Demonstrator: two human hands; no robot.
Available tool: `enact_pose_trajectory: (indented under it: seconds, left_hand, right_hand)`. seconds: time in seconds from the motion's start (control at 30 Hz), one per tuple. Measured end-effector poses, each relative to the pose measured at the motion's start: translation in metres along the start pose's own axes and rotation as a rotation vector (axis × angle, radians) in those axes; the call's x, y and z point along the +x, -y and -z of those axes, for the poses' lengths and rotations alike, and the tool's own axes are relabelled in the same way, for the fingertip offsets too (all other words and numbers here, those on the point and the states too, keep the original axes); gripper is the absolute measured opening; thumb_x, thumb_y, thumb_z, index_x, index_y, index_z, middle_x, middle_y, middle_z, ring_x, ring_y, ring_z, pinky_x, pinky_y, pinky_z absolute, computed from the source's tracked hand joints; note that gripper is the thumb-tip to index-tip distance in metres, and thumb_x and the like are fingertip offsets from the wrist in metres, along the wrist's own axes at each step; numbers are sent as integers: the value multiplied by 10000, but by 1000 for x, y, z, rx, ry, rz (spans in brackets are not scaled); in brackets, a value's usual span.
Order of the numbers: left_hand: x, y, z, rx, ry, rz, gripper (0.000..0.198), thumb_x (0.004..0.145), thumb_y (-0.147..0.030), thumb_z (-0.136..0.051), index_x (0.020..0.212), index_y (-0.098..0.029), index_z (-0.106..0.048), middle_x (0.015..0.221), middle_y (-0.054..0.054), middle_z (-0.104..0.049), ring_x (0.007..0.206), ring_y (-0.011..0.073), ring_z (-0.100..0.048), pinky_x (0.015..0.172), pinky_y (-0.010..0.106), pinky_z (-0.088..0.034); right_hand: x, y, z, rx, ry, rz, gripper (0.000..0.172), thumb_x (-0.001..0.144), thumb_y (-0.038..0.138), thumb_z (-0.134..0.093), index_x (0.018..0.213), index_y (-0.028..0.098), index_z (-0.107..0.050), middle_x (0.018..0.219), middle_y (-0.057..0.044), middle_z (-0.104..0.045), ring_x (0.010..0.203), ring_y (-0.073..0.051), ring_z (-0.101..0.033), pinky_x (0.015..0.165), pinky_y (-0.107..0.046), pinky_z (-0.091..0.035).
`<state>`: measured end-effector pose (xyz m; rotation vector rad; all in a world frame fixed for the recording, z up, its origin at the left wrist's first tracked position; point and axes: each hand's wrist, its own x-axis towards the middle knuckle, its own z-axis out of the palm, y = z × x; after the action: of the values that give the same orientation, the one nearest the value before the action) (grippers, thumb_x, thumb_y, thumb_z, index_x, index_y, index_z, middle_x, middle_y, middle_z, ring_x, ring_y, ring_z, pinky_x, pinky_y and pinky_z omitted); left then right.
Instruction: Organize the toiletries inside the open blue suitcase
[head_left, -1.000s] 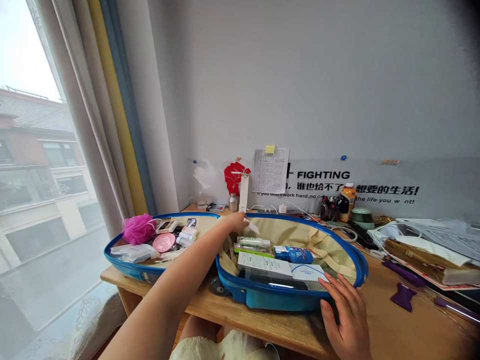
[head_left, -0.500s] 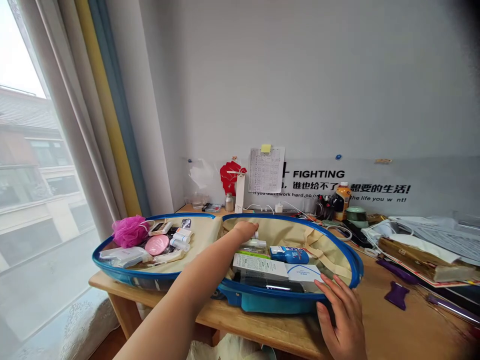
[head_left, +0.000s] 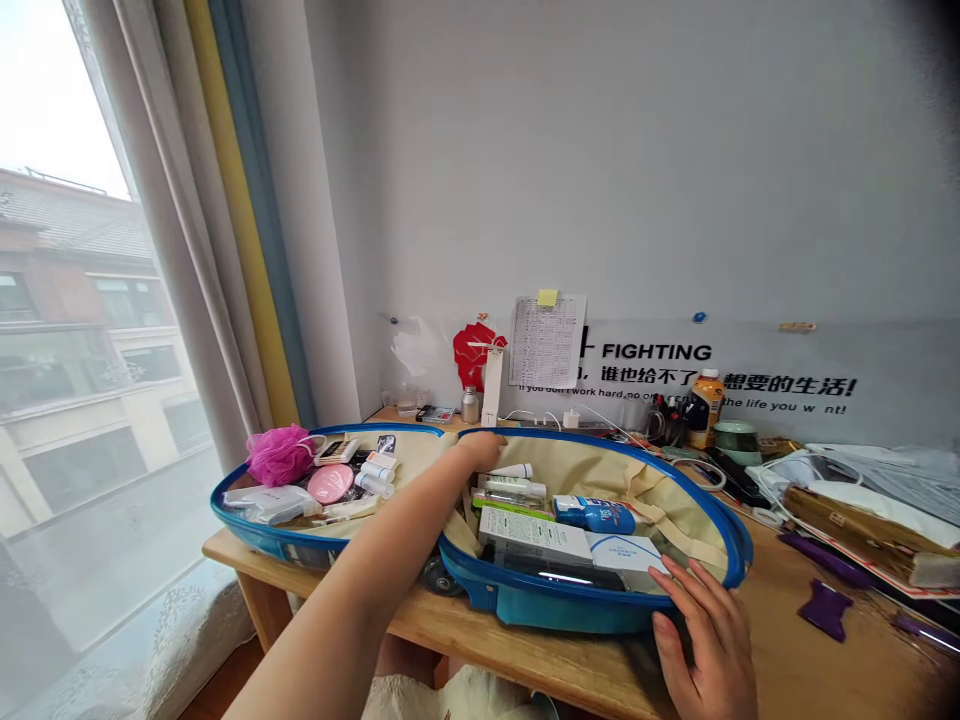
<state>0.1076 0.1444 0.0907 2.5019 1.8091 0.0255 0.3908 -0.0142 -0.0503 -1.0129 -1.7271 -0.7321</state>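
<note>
An open blue suitcase [head_left: 570, 620] with a beige lining lies on the desk, its two halves side by side. My left hand [head_left: 484, 450] is at the back rim of the right half, near the hinge; its fingers are mostly hidden. My right hand [head_left: 705, 625] lies with spread fingers over the front rim, fingertips by a white box [head_left: 626, 552]. Beside that box are a printed white carton [head_left: 536, 532], a blue bottle [head_left: 594, 514], clear tubes [head_left: 510, 487] and a white tube [head_left: 516, 470]. In the left half sit a pink bath puff [head_left: 279, 455] and a round pink case [head_left: 330, 484].
On the desk [head_left: 780, 640] to the right are purple pieces [head_left: 825, 610], a brown wallet [head_left: 847, 515], cables and papers. An orange-capped bottle [head_left: 705, 408] and a green jar [head_left: 736, 442] stand behind the suitcase. A curtain [head_left: 217, 250] and window are at left.
My left hand has drawn back from over the tubes to the rear rim, so the white tube now shows fully. My right hand stays at the front rim. The view has turned slightly left.
</note>
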Motion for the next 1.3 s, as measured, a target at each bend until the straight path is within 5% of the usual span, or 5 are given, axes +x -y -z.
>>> enact_pose_trajectory:
  seconds: [0.23,0.53,0.8,1.03,1.3]
  left_hand:
    - [-50,103,34,2,-112,197,367,921,-386,-553,1224,-180,-551,1246,93,-570,1076,215,-583,913,444,-511]
    - [-125,189,-11,60,188,251,301,906,-369,-580,1118,-156,-598,1134,71,-619,995,188,-606,872,413,-521]
    - [-134,185,-22,154,135,207,421,709,-217,-695,1125,-261,-646,1222,77,-621,1126,284,-579,925,397,-459]
    - [-140,176,15,139,-90,209,333,868,-315,-505,1164,-200,-605,1165,101,-649,1028,254,-628,880,331,-462]
    - [-97,83,33,93,-188,-22,398,948,-399,-403,1281,-217,-521,1215,75,-613,1065,205,-600,910,296,-453]
  right_hand:
    - [0,-1,1,-17,12,9,313,940,324,-382,1190,207,-527,1181,-112,-607,1196,-293,-516,1033,-492,-349]
    - [0,-1,-1,-18,-6,10,330,938,326,-371,1200,209,-532,1156,-115,-621,1207,-300,-519,1041,-498,-347]
    - [4,2,1,-4,-19,20,325,940,318,-378,1204,198,-524,1164,-122,-612,1217,-301,-505,1041,-493,-349]
    - [3,2,0,-21,-12,31,326,948,312,-372,1210,178,-512,1162,-132,-605,1214,-306,-500,1042,-499,-342]
    - [4,3,1,-9,-13,17,322,947,318,-374,1204,187,-520,1158,-126,-613,1225,-300,-502,1041,-490,-348]
